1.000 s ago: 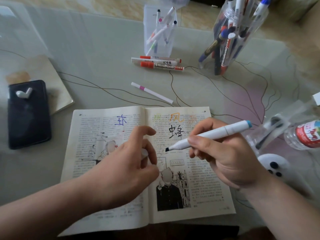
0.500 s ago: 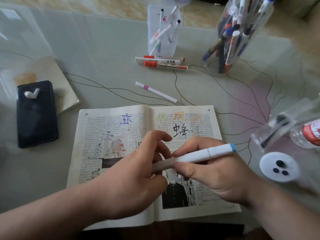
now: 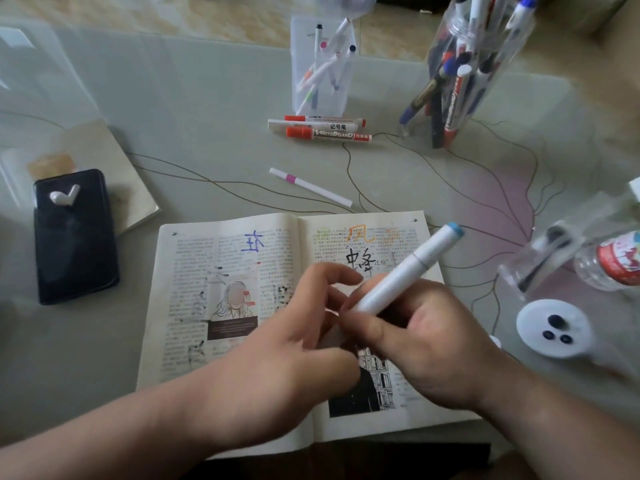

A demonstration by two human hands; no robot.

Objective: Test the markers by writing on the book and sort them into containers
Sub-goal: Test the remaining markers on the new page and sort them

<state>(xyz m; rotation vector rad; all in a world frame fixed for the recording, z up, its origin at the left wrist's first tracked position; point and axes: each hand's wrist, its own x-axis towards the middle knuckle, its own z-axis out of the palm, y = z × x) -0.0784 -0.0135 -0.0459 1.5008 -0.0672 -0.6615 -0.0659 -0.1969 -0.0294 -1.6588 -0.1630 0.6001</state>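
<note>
Both hands have come together over the book since a second ago, when the marker's dark tip pointed at the page with the left hand apart from it. Now the right hand (image 3: 426, 344) grips the white marker (image 3: 408, 271) with its fingers wrapped around the lower barrel, and the left hand (image 3: 294, 344) has its fingers (image 3: 332, 275) pinched at the marker's lower end; the tip itself is hidden between the hands, so whether a cap is on cannot be told. The marker's long axis runs diagonally, its blue-capped end pointing up and away to the right, above the right page of the book (image 3: 214, 289).

That open book lies on the bench (image 3: 180, 105), printed in small text, with large handwritten characters near its top edge: a blue "在" on the left page, an orange "风" and a black "蜂" on the right. Just beyond the book lies a thin white pen with a pink band (image 3: 310, 186). Farther beyond it, three markers (image 3: 322, 128) lie side by side; one reads "WHITEBOARD", another "记号笔". Behind them stands a clear square holder (image 3: 322, 64) with thin pens, and right of that a clear round jar (image 3: 467, 64) packed with thicker markers. Left of the book rests a black phone (image 3: 74, 237).
</note>
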